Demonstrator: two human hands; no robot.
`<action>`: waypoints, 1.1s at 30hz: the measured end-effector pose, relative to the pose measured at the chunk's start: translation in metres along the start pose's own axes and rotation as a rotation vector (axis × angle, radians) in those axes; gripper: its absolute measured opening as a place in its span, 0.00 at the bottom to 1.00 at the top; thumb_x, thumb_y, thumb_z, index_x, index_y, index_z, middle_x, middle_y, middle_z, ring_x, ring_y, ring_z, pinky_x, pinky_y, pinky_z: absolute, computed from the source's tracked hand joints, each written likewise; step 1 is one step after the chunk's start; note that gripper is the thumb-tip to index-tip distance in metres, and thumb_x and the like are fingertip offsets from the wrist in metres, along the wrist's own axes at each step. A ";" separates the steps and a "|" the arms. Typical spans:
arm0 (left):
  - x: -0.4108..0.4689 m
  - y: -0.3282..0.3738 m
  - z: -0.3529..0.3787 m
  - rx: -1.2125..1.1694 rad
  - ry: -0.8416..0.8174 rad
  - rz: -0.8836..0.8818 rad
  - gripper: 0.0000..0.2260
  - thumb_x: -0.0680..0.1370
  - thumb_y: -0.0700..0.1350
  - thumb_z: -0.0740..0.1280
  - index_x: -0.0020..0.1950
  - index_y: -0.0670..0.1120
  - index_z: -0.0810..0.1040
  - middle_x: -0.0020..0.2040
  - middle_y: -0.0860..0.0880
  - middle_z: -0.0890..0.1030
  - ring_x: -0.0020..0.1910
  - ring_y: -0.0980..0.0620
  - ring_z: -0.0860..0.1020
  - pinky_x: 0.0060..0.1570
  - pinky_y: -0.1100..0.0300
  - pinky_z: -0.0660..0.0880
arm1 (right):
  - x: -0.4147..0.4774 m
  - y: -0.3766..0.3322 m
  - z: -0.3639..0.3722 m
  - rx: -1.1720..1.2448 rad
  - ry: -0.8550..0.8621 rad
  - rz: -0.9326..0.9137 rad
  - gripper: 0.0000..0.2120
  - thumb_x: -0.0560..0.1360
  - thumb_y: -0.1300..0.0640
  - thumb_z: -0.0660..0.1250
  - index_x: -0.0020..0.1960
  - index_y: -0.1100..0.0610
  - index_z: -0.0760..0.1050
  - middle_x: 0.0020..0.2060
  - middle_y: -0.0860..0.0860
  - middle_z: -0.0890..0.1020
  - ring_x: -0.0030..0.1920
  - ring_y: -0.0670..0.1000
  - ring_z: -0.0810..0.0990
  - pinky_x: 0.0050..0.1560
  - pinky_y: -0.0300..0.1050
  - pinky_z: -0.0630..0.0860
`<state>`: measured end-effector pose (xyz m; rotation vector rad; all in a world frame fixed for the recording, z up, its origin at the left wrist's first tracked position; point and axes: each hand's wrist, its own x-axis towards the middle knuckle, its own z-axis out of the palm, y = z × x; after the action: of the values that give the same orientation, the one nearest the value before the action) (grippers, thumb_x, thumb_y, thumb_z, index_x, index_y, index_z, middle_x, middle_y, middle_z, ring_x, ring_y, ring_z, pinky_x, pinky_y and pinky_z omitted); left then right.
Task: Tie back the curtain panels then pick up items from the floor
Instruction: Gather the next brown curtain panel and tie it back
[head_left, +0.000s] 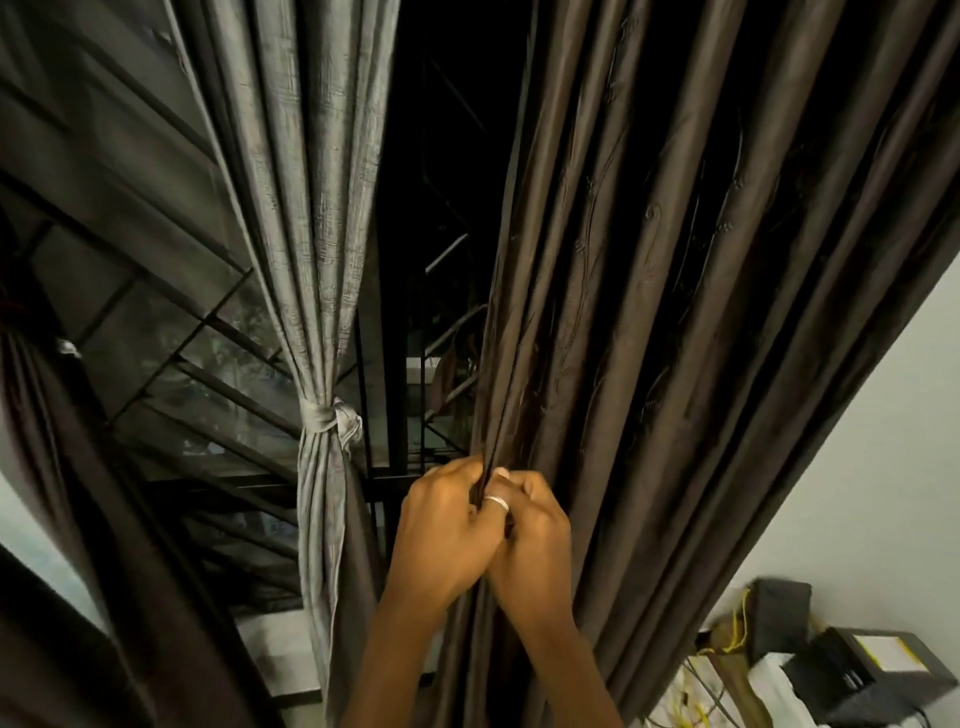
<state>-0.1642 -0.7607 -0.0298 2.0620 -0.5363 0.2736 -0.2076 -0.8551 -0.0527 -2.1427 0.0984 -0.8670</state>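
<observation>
A dark brown curtain panel (675, 312) hangs in folds on the right. My left hand (441, 530) and my right hand (535, 530), which wears a pale ring, are pressed together and both grip the panel's inner edge. A grey curtain panel (306, 208) hangs left of centre, gathered and knotted with a grey tie (330, 415). Another dark brown panel (78, 519) hangs at the far left. The floor is not in view.
Behind the curtains is a window with a dark metal grille (218, 364), black outside. At the lower right, against a pale wall (883, 467), sit dark boxes (872, 670) with yellow cords (737, 629).
</observation>
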 end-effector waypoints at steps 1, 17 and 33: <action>0.000 0.003 0.001 0.007 0.010 -0.024 0.17 0.78 0.61 0.61 0.42 0.51 0.80 0.37 0.56 0.81 0.38 0.60 0.80 0.39 0.57 0.79 | 0.000 0.002 0.000 -0.022 -0.014 0.001 0.12 0.73 0.72 0.70 0.55 0.64 0.82 0.50 0.57 0.81 0.49 0.54 0.80 0.49 0.39 0.73; 0.008 0.005 0.007 0.185 0.173 -0.091 0.20 0.83 0.50 0.63 0.31 0.56 0.63 0.27 0.59 0.66 0.29 0.55 0.69 0.29 0.62 0.61 | 0.037 0.041 -0.046 -0.165 0.531 0.232 0.27 0.74 0.53 0.76 0.68 0.57 0.69 0.60 0.52 0.71 0.60 0.51 0.74 0.57 0.38 0.71; 0.016 -0.001 0.003 0.210 0.237 -0.141 0.20 0.80 0.47 0.65 0.30 0.53 0.63 0.26 0.55 0.69 0.26 0.59 0.68 0.26 0.62 0.57 | 0.043 0.065 -0.065 -0.250 0.427 0.204 0.07 0.79 0.63 0.70 0.44 0.64 0.82 0.39 0.59 0.83 0.39 0.58 0.81 0.43 0.44 0.72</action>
<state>-0.1499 -0.7665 -0.0258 2.2189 -0.2246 0.5004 -0.2009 -0.9561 -0.0463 -2.0900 0.6614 -1.2266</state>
